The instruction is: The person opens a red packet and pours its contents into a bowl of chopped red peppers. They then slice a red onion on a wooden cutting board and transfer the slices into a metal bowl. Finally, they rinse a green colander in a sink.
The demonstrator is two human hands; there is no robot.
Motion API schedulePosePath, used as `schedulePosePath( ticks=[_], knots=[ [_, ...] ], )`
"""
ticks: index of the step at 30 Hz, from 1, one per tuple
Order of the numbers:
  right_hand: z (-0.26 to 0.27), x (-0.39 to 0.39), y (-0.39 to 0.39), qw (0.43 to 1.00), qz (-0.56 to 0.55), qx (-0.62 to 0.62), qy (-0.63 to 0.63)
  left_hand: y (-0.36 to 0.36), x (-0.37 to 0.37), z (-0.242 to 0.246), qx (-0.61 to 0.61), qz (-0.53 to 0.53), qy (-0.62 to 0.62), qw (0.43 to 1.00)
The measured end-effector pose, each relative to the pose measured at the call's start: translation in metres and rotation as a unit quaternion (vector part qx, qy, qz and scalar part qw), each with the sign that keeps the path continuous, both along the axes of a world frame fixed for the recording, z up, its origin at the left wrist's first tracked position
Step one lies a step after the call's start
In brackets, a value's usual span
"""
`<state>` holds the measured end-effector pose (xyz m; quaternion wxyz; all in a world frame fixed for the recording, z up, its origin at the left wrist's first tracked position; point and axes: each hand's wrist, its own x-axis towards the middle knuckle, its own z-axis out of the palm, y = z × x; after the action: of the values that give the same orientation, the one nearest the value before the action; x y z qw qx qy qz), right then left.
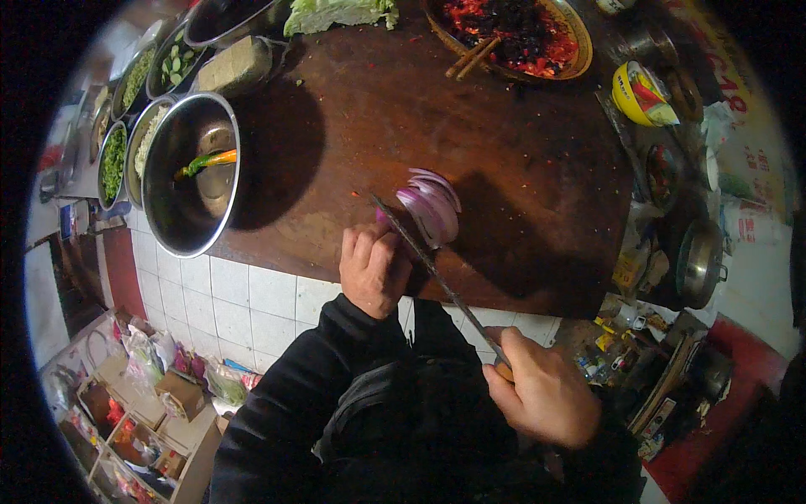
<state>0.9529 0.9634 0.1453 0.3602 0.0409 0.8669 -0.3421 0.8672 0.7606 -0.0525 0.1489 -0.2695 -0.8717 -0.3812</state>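
My right hand (548, 387) grips the handle of a kitchen knife (441, 277), its blade seen nearly edge-on and pointing away to the left. Close against the blade's left side, the curled fingers of my left hand (374, 264) press on a piece of red onion (381, 215), mostly hidden behind the fingers and blade. Just right of the blade lies a fanned heap of red onion slices (431, 205). Both sit on a dark brown wooden work surface (378, 126), near its front edge.
A steel bowl (157, 208) with green and orange peppers (208, 162) stands at the left, beside bowls of chopped vegetables (113, 164) and a pale block (236, 66). Cut cabbage (340, 14) lies at the back. A basket of red chillies (516, 38) and a yellow bowl (636, 94) stand right.
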Motion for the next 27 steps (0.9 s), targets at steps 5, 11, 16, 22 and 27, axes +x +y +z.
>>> schedulePosePath(
  ticks=[5,11,16,22,27],
  knots=[
    [0.007,-0.003,0.002,1.0,-0.004,-0.019,0.01,0.0,0.0,-0.003,0.012,-0.002,0.003,1.0],
    [0.007,-0.009,0.001,1.0,-0.004,-0.019,-0.011,-0.001,0.002,-0.002,0.004,-0.003,-0.015,1.0],
    [-0.016,-0.014,-0.003,1.0,0.003,-0.008,-0.004,0.001,0.001,-0.002,0.011,0.0,-0.007,1.0],
    [-0.08,-0.021,-0.017,0.994,-0.009,-0.015,0.109,0.002,0.001,-0.002,-0.003,0.006,-0.01,1.0],
    [-0.099,-0.008,-0.01,0.985,-0.088,-0.051,0.136,0.001,0.0,0.003,-0.017,-0.011,-0.007,1.0]
  ],
)
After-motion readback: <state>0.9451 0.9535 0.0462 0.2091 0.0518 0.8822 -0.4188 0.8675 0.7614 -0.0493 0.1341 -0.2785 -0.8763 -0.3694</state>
